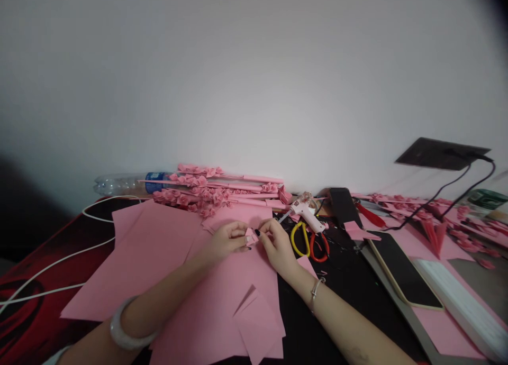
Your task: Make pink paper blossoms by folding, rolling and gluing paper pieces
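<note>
Between my two hands is a small folded piece of pink paper (pixel 251 237). My left hand (pixel 229 240) pinches it from the left with thumb and fingers. From the right, my right hand (pixel 273 243) has its fingertips closed on the same piece. Both hands are just above large pink paper sheets (pixel 222 307) spread on the dark table. Nearer to me, several small pink paper squares (pixel 257 322) lie loosely stacked on those sheets.
Paper flower stems (pixel 214 190) are piled along the wall beside a clear plastic bottle (pixel 119 184). To the right lie a glue gun (pixel 307 214), scissors with yellow and red handles (pixel 300 239), a phone (pixel 405 270) and a white keyboard (pixel 460 301). White cables (pixel 51 270) cross the left side.
</note>
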Available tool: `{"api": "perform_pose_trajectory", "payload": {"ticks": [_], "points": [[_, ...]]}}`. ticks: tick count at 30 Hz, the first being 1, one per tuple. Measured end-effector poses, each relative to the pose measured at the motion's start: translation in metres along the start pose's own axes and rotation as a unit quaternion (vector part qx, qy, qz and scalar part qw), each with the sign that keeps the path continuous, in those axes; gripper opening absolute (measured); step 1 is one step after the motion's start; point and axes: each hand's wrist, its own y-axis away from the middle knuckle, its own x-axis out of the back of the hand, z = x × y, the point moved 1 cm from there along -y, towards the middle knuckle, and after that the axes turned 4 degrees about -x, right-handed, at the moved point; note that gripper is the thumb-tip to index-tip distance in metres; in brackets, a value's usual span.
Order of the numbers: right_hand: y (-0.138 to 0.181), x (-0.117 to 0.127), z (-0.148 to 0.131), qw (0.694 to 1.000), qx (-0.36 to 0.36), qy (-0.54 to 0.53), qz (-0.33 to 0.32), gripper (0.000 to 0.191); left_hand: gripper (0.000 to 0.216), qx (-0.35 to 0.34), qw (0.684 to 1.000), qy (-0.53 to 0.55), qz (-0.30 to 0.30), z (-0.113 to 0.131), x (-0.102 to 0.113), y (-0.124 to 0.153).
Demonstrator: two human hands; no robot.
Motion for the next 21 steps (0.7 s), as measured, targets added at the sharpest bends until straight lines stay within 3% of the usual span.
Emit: {"api": "perform_pose_trajectory", "payload": {"ticks": [2, 15, 21], "points": [[0.0, 0.0, -0.002, 1.0, -0.005, -0.008, -0.005, 0.008, 0.033, 0.001, 1.0, 0.008, 0.006, 0.0, 0.001, 0.0], [-0.003, 0.0, 0.001, 0.999, -0.03, -0.035, -0.001, 0.018, 0.036, -0.009, 1.0, 0.008, -0.017, -0.002, -0.001, -0.001], [0.0, -0.005, 0.008, 0.989, -0.106, -0.102, -0.021, 0.019, 0.039, -0.008, 1.0, 0.002, -0.012, -0.003, -0.003, -0.002]]}}
